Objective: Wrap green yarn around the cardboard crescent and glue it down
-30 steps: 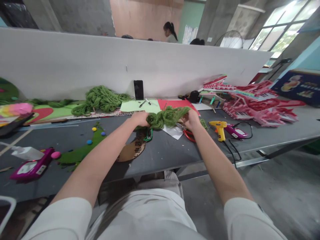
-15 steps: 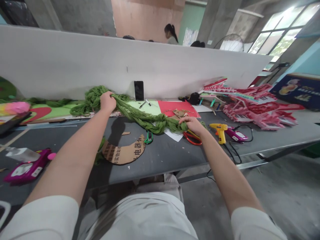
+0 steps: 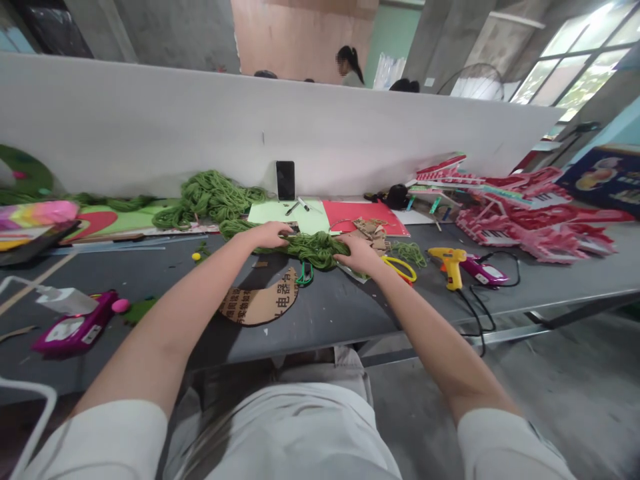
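Note:
A knotted hank of green yarn [image 3: 319, 249] lies across the table in front of me. My left hand [image 3: 271, 235] grips its left part, fingers curled over the strands. At the right end, my right hand [image 3: 361, 256] has thumb and fingers closed about the yarn. Just below the hank are a curved piece of printed cardboard [image 3: 257, 305] and green-handled scissors [image 3: 305, 273]. Yellow-handled scissors [image 3: 401, 268] lie right of my right hand, close to some loose green strands [image 3: 410, 253]. A larger heap of green yarn [image 3: 215, 193] sits behind my left hand.
A yellow glue gun [image 3: 451, 267] and pink keyboard-patterned pieces [image 3: 535, 217] are on the right. A phone [image 3: 285, 180] leans against the white partition [image 3: 200, 127]. Red card [image 3: 345, 215] and cardboard scraps [image 3: 371, 232] lie behind my right hand. A purple device [image 3: 75, 330] is at left.
My left hand has left the heap and moved right and down along the yarn. My right hand has shifted left, so the hands are closer together and the stretched yarn is now bunched.

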Demonstrator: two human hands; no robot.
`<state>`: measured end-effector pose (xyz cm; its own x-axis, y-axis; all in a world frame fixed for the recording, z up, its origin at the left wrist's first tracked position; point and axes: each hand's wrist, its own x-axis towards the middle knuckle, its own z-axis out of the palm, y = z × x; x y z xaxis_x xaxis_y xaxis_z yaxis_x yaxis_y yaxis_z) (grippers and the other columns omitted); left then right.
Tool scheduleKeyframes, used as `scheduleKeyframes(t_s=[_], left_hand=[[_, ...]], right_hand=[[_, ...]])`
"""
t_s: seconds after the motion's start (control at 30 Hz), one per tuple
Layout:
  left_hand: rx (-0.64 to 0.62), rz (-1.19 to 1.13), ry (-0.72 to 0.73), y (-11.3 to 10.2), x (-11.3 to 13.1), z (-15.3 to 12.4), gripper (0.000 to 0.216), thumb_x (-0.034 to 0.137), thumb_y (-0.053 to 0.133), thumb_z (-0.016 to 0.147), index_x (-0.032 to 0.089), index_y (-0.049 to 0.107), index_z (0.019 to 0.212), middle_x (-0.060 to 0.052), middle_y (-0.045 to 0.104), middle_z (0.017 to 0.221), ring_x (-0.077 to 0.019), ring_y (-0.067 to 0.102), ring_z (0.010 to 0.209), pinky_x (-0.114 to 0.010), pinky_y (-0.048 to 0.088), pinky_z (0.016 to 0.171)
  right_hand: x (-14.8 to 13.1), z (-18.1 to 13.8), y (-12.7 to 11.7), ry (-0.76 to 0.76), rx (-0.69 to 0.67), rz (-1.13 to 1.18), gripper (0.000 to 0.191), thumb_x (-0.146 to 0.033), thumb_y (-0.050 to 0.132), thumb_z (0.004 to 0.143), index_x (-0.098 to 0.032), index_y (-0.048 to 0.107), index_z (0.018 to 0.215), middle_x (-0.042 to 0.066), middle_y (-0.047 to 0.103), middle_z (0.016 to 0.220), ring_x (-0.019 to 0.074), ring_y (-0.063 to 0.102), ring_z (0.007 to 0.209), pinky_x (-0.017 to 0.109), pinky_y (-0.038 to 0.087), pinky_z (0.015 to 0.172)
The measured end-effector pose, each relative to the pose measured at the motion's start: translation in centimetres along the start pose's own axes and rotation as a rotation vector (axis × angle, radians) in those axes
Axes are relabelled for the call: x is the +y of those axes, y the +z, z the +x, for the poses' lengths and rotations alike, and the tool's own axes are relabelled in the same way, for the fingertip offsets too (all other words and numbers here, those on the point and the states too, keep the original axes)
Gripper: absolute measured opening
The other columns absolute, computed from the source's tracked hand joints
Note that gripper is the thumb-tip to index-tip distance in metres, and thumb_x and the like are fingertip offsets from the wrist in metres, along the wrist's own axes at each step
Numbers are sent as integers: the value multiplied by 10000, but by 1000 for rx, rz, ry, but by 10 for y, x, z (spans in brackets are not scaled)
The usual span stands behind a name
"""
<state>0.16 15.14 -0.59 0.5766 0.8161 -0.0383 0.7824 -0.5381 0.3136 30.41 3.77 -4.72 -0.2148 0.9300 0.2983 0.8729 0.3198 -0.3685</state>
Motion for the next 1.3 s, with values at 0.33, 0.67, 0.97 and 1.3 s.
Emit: scheduleKeyframes(t_s=[0.33, 0.67, 0.97, 1.3], left_hand=[[385, 86, -244, 14, -9, 21, 372, 380, 630, 987, 181, 615, 1301, -116, 624, 1325, -245, 646, 1132, -463, 575, 952], [334, 95, -233, -13, -53, -23, 314, 182, 557, 925, 176, 716, 1195, -115, 721, 1219, -279, 681, 1132, -393, 546, 992], [113, 220, 180, 3, 22, -19, 759, 188, 636, 744, 246, 531, 1493, -65, 479, 1599, -271, 441, 1461, -378, 340, 1220], [78, 396, 148, 20, 44, -15, 407, 74, 551, 792, 247, 772, 1087, -94, 709, 1138, -268, 675, 1107, -389, 460, 1006]], right_hand=[[-5, 95, -22, 47, 272, -33, 555, -50, 423, 822, -66, 572, 1356, 229, 600, 1367, 313, 515, 1304, 502, 388, 1138], [10, 43, -15, -100, -262, 12, 254, -140, 751, 704, -162, 788, 954, 78, 780, 958, 217, 696, 875, 273, 514, 790], [9, 19, -17, -59, -60, 104, 294, -200, 591, 910, -141, 740, 1157, 128, 755, 1133, 222, 691, 942, 363, 545, 902], [-3, 47, 21, 55, 135, 197, 213, -150, 596, 852, -131, 778, 960, 143, 752, 1037, 250, 680, 954, 385, 525, 938]])
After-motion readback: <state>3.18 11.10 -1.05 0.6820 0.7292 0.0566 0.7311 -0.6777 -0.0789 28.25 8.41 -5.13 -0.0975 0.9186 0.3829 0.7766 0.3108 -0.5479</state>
